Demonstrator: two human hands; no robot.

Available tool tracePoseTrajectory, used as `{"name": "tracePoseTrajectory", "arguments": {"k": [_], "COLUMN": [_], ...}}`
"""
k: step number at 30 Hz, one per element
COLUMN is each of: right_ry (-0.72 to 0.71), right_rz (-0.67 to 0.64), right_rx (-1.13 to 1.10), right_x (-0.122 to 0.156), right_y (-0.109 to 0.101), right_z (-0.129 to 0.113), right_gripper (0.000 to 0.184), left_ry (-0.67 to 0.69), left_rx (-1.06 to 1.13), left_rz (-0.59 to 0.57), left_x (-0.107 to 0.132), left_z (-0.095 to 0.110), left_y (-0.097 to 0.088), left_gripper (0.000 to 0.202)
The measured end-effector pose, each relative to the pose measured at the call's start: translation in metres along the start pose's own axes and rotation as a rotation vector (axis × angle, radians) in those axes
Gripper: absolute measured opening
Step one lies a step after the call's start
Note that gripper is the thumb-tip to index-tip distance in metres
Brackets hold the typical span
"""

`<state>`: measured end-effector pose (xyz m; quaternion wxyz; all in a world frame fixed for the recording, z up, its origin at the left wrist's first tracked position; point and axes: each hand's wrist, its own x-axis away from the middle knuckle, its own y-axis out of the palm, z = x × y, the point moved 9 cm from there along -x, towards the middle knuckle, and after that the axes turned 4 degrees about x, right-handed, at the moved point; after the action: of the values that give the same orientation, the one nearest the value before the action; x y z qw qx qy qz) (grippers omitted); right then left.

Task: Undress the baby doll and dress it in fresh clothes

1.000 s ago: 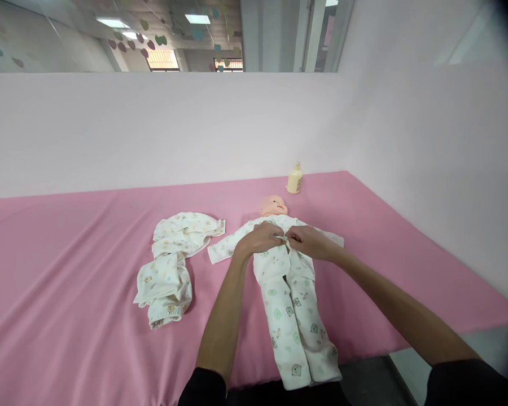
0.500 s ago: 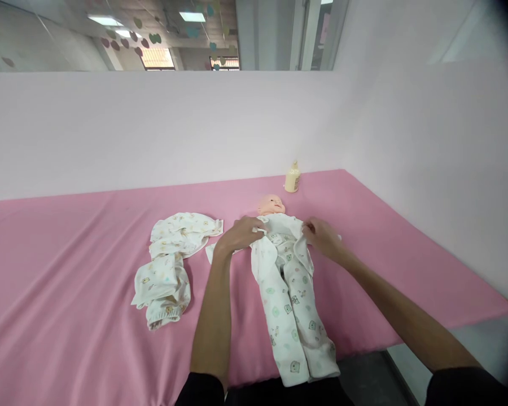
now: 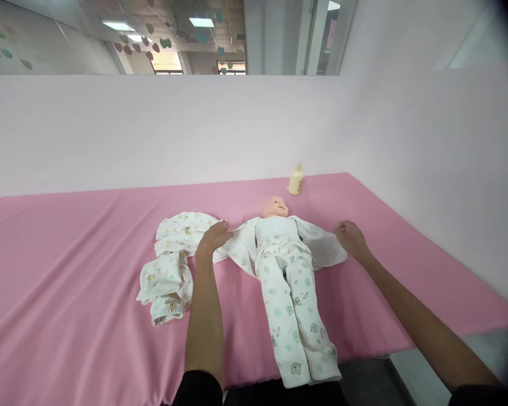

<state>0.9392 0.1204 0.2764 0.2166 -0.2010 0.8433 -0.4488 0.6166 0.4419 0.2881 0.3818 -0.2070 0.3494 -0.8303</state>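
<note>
A baby doll point(image 3: 275, 206) lies on its back on the pink sheet, its head toward the wall. White printed pants point(image 3: 285, 304) cover its legs, and a plain white layer shows on its chest. The doll's white jacket point(image 3: 243, 245) is spread open to both sides. My left hand point(image 3: 215, 235) pinches the jacket's left front edge, drawn out sideways. On the other side my right hand point(image 3: 350, 239) grips the opposite edge of the jacket, its fingers closed at the cloth's outer end. The doll's arms are hidden under the cloth.
Folded printed baby clothes point(image 3: 169, 279) lie left of my left arm. A pale yellow pump bottle point(image 3: 296, 180) stands behind the doll's head, near the wall. The pink sheet point(image 3: 88, 270) covers the table, whose front edge is close to me.
Both hands have moved outward from the doll's chest, pulling the jacket fronts apart. The chest and the waist of the pants are now uncovered. The view has shifted slightly.
</note>
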Motion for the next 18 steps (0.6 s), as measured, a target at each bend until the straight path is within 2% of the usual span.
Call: {"name": "tracePoseTrajectory", "arguments": {"k": [4, 8, 11, 14, 18], "right_ry": [-0.238, -0.541, -0.774, -0.873, -0.883], "right_rz": [-0.096, -0.177, -0.268, -0.386, -0.495], "right_rx": [-0.066, -0.036, 0.118, 0.306, 0.399], "right_x": [0.019, 0.038, 0.045, 0.042, 0.034], "right_y": [0.021, 0.049, 0.083, 0.119, 0.149], "right_z": [-0.079, -0.173, -0.229, -0.257, -0.273], "right_gripper": [0.026, 0.026, 0.026, 0.031, 0.049], "left_ry": [0.031, 0.075, 0.124, 0.147, 0.099], "left_rx": [-0.060, -0.109, -0.181, -0.259, -0.214], "left_rz": [-0.049, -0.068, 0.005, 0.090, 0.145], "left_x": [-0.011, -0.018, -0.022, -0.023, -0.021], "left_z": [0.011, 0.019, 0.022, 0.022, 0.015], "left_y": [0.027, 0.053, 0.057, 0.048, 0.030], "left_gripper": [0.045, 0.047, 0.044, 0.031, 0.019]}}
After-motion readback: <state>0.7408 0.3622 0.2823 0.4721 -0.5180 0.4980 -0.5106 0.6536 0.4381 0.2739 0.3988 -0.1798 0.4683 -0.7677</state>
